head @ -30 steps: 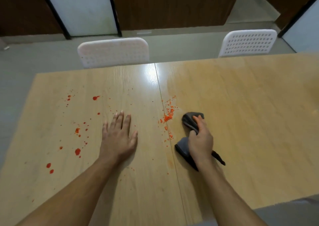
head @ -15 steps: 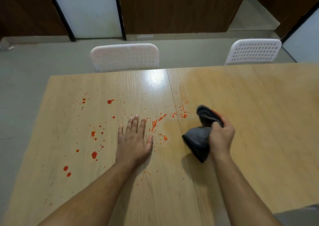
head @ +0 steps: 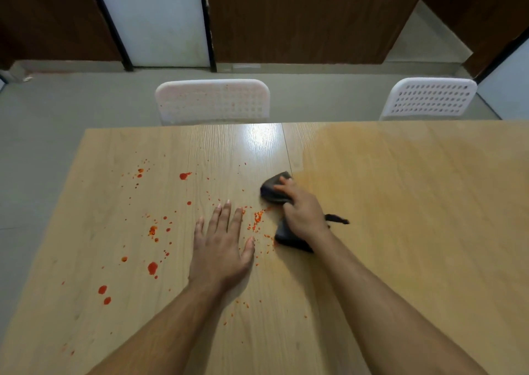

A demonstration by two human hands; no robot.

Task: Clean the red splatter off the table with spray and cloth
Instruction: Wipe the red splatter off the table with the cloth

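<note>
The right hand (head: 303,212) grips a dark cloth (head: 274,190), fingers curled over it, pressing it onto the table (head: 415,202) at the seam. The left hand (head: 219,245) lies flat, fingers straight and spread — palm down. Red splatter (head: 152,267) dots the wood left of it; finer specks (head: 258,217) sit between the 2 hands, perhaps touching the cloth. 2 white chairs (head: 213,101) stand beyond.
</note>
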